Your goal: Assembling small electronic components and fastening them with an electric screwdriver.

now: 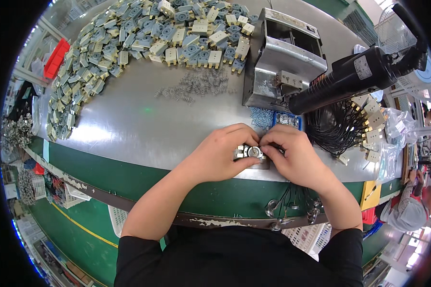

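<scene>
Near the front edge of the metal-topped bench, my left hand (223, 152) pinches a small pale part with a round silvery metal centre (254, 151) between thumb and fingers. From the other side, my right hand (292, 155) has its thumb and fingertips pressed together at the part's right edge. Whatever those right fingertips hold is hidden or too small to name. A flat metal plate (263, 166) shows just below the part. Small bluish screws (262, 117) and a blue tray (287, 120) of little metal pieces lie just beyond my hands.
Grey and cream plastic housings (143, 38) are heaped along the back and left. Loose springs (198, 83) lie in front of them. A metal stand (285, 52) and black power screwdriver (352, 76) rise at right, above bundled black cables (337, 126). Metal discs on wires (292, 205) hang at the front edge.
</scene>
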{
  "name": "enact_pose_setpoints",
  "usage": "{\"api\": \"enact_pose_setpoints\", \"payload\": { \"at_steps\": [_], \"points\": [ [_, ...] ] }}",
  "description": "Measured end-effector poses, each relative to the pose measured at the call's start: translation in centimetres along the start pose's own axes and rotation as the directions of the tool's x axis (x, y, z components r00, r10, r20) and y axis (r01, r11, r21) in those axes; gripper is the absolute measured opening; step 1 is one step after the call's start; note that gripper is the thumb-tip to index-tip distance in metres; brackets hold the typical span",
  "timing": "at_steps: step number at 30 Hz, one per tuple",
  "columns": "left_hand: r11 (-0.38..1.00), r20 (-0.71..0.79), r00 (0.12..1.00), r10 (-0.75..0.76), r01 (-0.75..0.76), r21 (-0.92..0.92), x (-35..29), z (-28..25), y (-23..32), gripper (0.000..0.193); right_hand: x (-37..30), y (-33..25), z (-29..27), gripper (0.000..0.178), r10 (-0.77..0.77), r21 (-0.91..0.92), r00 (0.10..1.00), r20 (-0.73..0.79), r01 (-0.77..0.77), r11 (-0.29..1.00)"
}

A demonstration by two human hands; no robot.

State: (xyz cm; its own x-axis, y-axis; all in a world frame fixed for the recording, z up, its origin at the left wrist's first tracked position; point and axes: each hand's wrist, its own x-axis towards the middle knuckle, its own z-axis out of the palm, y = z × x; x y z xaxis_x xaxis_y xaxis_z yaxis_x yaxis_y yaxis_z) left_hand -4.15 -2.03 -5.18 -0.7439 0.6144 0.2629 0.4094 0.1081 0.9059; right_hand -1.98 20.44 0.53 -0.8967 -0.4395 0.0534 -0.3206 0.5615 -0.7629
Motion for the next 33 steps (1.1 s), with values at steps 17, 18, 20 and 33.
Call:
{"api": "enact_pose_setpoints", "payload": {
  "at_steps": [17,18,20,33],
  "points": [
    [0.994,-0.014,0.996,0.091,-0.090,0.055,0.3,0.2,0.1,0.029,-2.5,1.5,-2.2,0.020,-0.321,-0.036,0.755,-0.572,0.367,0.929],
    [0.995,-0.009,0.996,0.084,-0.083,0.058,0.3,0.3,0.1,0.030,-2.2,1.7,-3.9,0.037,-0.345,0.012,0.643,-0.683,0.483,0.875],
    [0.996,0.004,0.997,0.072,-0.072,0.056,0.4,0.2,0.3,0.030,0.6,1.4,-6.0,0.066,-0.297,0.094,0.515,-0.804,0.602,0.793],
    [0.999,0.039,0.999,0.036,-0.037,0.030,0.5,0.0,0.5,0.031,7.0,-1.0,-8.3,0.096,-0.020,0.679,0.933,-0.359,0.275,0.680]
  ]
}}
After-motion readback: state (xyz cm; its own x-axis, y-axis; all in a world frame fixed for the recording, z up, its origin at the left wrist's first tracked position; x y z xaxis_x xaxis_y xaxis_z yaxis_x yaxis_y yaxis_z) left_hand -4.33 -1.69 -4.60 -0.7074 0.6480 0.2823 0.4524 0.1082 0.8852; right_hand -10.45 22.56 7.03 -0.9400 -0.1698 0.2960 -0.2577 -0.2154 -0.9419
